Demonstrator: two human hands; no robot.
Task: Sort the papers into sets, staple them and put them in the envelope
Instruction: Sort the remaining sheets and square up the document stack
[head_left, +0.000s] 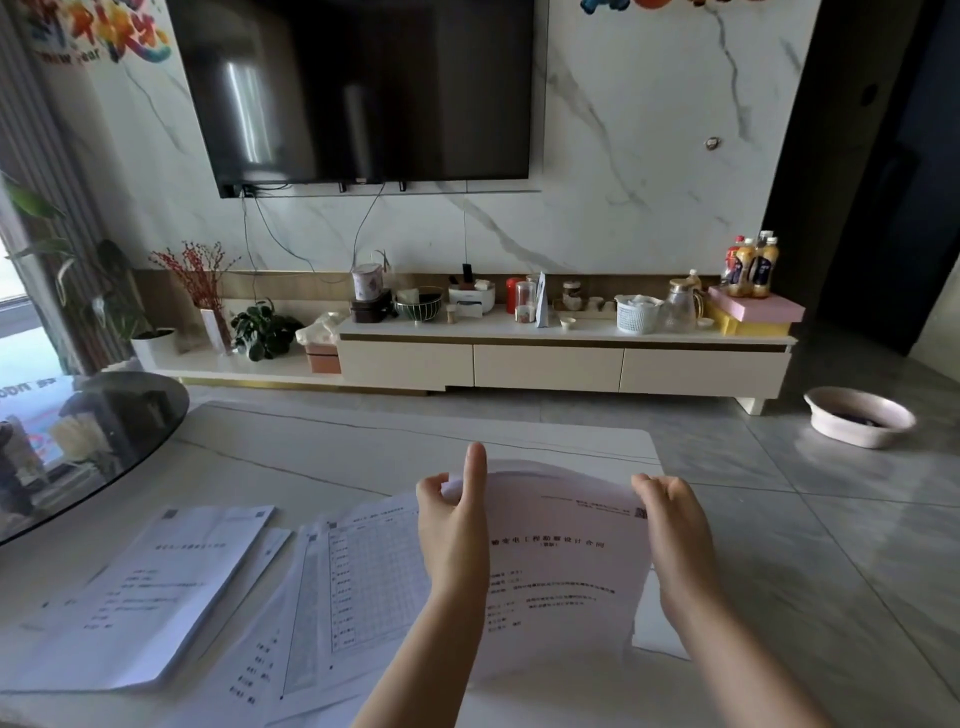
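I hold a printed title page (563, 561) lifted off the white table (322, 457), its far edge curling upward. My left hand (452, 525) pinches its upper left corner, the index finger pointing straight up. My right hand (675, 530) grips the upper right edge. Under and left of the held sheet lies a page with a printed grid (358, 571) on top of other loose sheets. Farther left sits a separate stack of papers (150, 587). No stapler or envelope shows in view.
A round dark glass tabletop (78, 441) overlaps the table at the far left. Beyond the table's far edge is grey tiled floor, a low TV cabinet (545, 364) crowded with jars and bottles, and a pink basin (860, 423) on the floor at right.
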